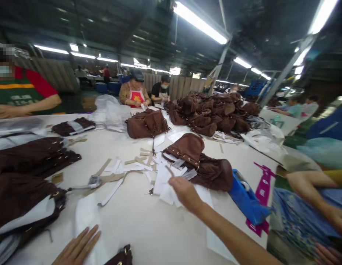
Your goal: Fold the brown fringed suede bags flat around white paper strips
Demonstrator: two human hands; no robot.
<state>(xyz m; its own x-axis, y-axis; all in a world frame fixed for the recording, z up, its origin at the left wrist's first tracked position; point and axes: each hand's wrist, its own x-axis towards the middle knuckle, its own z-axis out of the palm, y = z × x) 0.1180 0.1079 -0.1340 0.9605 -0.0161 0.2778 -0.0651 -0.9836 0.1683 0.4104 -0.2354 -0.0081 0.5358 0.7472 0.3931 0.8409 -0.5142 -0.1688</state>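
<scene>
My right hand reaches forward over the white table and pinches a sheet from a loose pile of white paper pieces, beside a brown leather bag. My left hand lies flat with fingers stretched out on a white sheet at the near edge. A dark brown bag corner shows just right of it.
Stacks of brown bags lie at the left and a big heap at the far right. Cardboard strips, a blue plastic bag and a magenta card lie about. Other workers sit around the table; one person's arms are close on my right.
</scene>
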